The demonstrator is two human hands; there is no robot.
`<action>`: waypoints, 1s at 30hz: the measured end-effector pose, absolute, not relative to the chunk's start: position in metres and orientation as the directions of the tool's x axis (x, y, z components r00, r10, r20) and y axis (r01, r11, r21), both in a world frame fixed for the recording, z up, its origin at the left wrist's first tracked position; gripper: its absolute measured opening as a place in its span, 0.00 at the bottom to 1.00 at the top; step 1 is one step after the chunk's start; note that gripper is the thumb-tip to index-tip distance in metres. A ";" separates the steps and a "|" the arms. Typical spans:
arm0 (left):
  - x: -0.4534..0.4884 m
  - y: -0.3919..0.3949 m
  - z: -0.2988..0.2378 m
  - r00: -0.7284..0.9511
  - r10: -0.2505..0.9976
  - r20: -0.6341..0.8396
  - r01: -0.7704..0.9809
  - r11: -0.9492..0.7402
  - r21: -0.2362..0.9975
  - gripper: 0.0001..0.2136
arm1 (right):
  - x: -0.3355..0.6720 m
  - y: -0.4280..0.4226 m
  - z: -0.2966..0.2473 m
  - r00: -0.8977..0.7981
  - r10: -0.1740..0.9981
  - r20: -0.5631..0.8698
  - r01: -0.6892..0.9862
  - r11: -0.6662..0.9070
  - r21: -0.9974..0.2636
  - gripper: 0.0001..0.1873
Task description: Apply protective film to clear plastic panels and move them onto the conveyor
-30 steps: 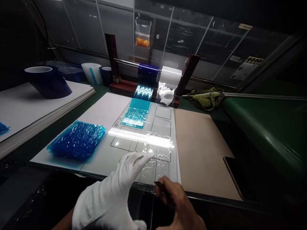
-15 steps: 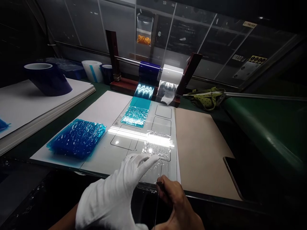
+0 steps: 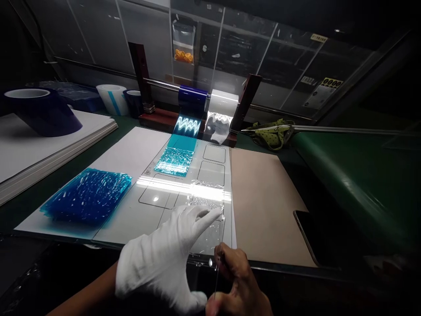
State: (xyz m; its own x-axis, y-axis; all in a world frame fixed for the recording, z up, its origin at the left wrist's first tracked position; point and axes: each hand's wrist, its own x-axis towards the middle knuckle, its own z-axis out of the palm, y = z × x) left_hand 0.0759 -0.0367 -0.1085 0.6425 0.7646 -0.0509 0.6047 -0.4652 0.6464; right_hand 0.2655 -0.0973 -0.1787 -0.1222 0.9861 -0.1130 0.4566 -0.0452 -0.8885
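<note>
My left hand [image 3: 167,254], in a white glove, is curved in a wide C, fingertips and thumb at opposite edges of a thin clear panel [image 3: 217,274] seen nearly edge-on. My bare right hand [image 3: 241,281] is closed at the panel's right side, thumb low near its bottom edge. A thin dark tool [image 3: 221,259] shows partly in its curled fingers; its kind is hard to make out. Beneath lies a white sheet marked with black outlined boxes [image 3: 213,153]. A clear film piece [image 3: 205,193] rests on it, just past my gloved fingertips.
Blue film [image 3: 174,161] and clear film [image 3: 219,132] hang from rolls on a wooden stand [image 3: 247,103]. Stacked blue film pieces [image 3: 88,195] lie left. A large blue roll [image 3: 42,112] stands on a paper stack [image 3: 55,160]. Right are brown board [image 3: 263,197] and a phone [image 3: 308,235].
The view has shifted, so the bench appears farther left. My gloved hand sits slightly farther right and higher at the fingertips. The panel stays between my hands; the dark tool's tip shows less.
</note>
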 end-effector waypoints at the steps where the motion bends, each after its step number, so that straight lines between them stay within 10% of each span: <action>1: 0.077 -0.036 -0.108 0.650 0.758 -0.047 0.600 -0.475 0.643 0.56 | 0.266 -0.095 -0.179 -0.137 0.987 -0.082 0.439 -0.013 -0.898 0.40; 10: 0.083 -0.032 -0.110 0.633 0.773 0.042 0.635 -0.549 0.544 0.52 | 0.271 -0.086 -0.189 -0.205 0.963 0.176 0.403 0.247 -0.881 0.35; 16: 0.085 -0.037 -0.114 0.508 0.857 0.091 0.773 -0.500 0.391 0.53 | 0.299 -0.105 -0.193 0.074 0.862 0.501 0.374 0.442 -0.815 0.25; 23: 0.085 -0.038 -0.123 0.426 0.892 0.150 0.880 -0.447 0.163 0.55 | 0.384 -0.049 -0.205 0.111 0.950 0.293 0.887 0.038 -0.460 0.17; 30: 0.093 -0.049 -0.119 0.452 0.839 0.304 0.889 -0.450 -0.082 0.53 | 0.409 -0.031 -0.213 0.151 0.935 0.322 0.946 -0.043 -0.320 0.20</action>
State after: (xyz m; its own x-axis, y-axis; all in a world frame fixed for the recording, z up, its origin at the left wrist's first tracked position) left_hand 0.0932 -0.0486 -0.1188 0.4522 0.8385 0.3039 0.8893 -0.4499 -0.0821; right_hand 0.4090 -0.0311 -0.2135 0.1513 0.9346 0.3219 0.9463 -0.0429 -0.3203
